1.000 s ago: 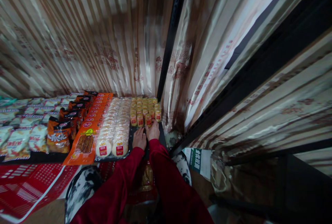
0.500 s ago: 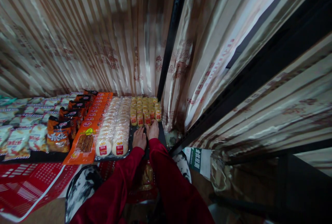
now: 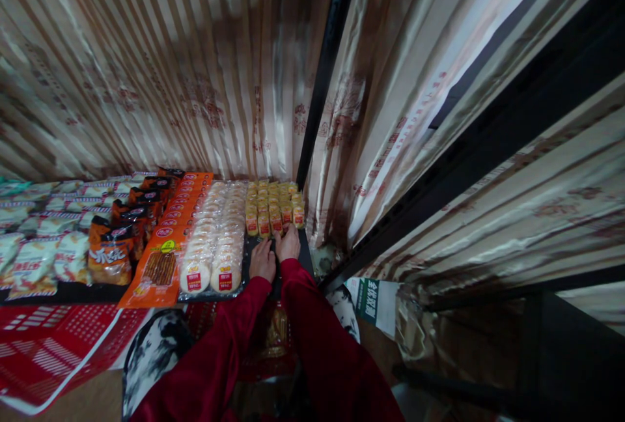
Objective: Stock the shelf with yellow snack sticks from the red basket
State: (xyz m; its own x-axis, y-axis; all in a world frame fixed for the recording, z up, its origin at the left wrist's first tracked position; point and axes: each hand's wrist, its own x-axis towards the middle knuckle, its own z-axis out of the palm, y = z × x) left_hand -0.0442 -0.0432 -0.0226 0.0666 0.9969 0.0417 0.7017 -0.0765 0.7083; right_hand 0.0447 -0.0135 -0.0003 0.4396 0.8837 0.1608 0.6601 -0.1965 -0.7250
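On a black shelf (image 3: 266, 286), small yellow snack packets (image 3: 264, 223) with red labels stand in tight rows at the right end. My right hand (image 3: 288, 243) reaches to the front of these rows, its fingers stretched and its fingertips against the front packets. Just left of it, my left hand (image 3: 262, 261) lies low over the shelf, fingers extended, with nothing visible in it. The undersides of both hands are hidden. Beside my left hand are two rows of round white rice crackers (image 3: 226, 273) in clear wrappers.
Orange snack bags (image 3: 163, 262), black-and-orange bags (image 3: 110, 254) and pale snack bags (image 3: 34, 266) fill the shelf leftward. A red basket (image 3: 58, 350) is below. A black upright post (image 3: 319, 83) stands behind the packets, with printed wrapping sheets (image 3: 219, 83) hanging around.
Both hands stay nearly in the same place. The fingers of my right hand shift very slightly at the front packets, and the camera view moves a little.
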